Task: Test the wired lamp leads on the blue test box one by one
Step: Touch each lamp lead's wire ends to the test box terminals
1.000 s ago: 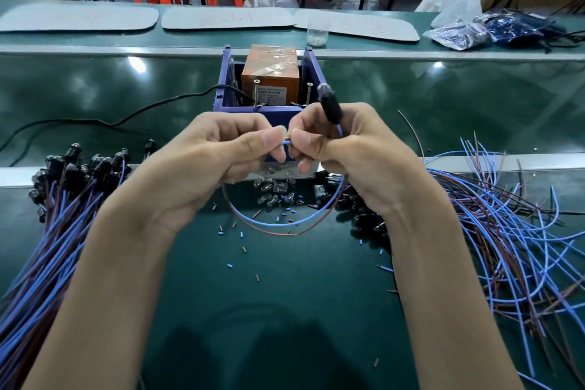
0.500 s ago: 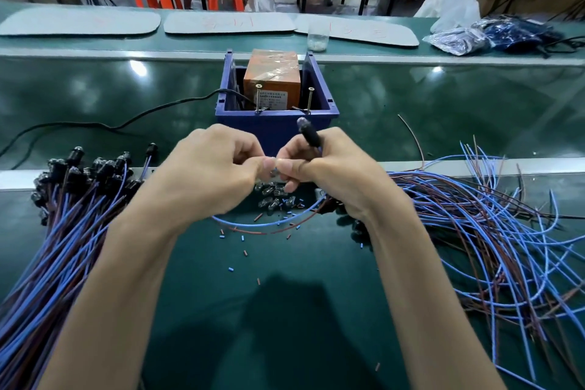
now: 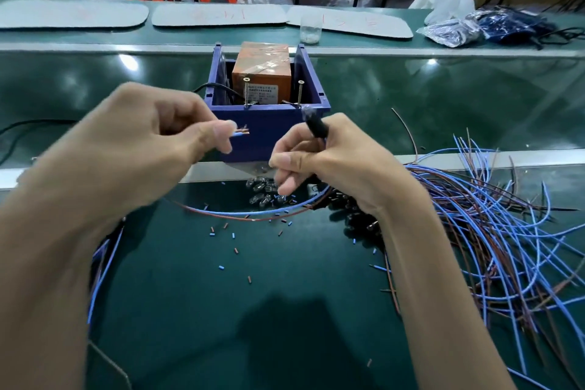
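Lamp lead (image 3: 250, 215): blue and brown wire pair, black lamp holder (image 3: 317, 127) at one end, stripped copper tips (image 3: 243, 131) at other. Hangs in loop between my hands over middle of bench (image 3: 221, 310), just in front of blue test box (image 3: 269, 127). Box open-topped, orange block (image 3: 261, 73) inside, two upright screws (image 3: 245, 92) at front wall. My left hand (image 3: 142, 142) pinches wire ends, thumb against forefinger, tips poking toward box. My right hand (image 3: 326, 165) curled round holder. Label (image 3: 262, 93) on block too small to read.
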